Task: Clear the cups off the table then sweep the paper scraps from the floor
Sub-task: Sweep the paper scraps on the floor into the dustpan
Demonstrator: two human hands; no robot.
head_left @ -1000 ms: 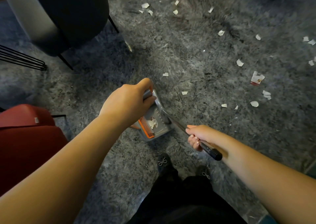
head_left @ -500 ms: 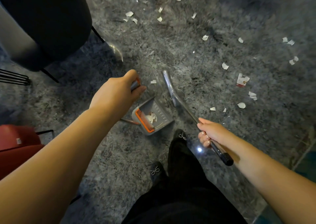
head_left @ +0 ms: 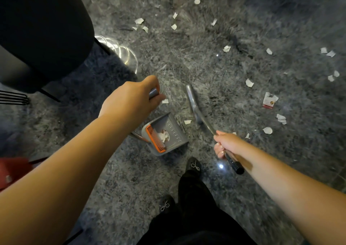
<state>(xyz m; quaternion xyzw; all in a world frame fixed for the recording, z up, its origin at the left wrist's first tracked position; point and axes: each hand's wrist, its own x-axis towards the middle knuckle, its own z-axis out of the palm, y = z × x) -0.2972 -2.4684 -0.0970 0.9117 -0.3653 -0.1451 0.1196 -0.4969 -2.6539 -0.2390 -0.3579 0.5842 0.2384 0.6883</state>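
Observation:
My left hand (head_left: 131, 99) grips the top of the grey dustpan's handle. The dustpan (head_left: 173, 132) rests on the grey carpet, with an orange comb edge and a few white scraps inside. My right hand (head_left: 225, 143) grips the broom handle near its black end. The broom head (head_left: 192, 102) lies on the carpet just right of the dustpan mouth. One paper scrap (head_left: 187, 121) sits between the broom and the pan, another (head_left: 165, 101) by my left fingers. Several white scraps (head_left: 249, 82) are scattered ahead and to the right. No cups or table are in view.
A black chair (head_left: 43, 29) with thin black legs stands at the upper left. A red seat (head_left: 13, 170) is at the left edge. My feet in dark shoes (head_left: 193, 165) stand just behind the dustpan. A larger printed card scrap (head_left: 269, 100) lies to the right.
The broom head has swung out of the dustpan to the right onto the carpet. I have stepped forward, with my right foot now behind the pan.

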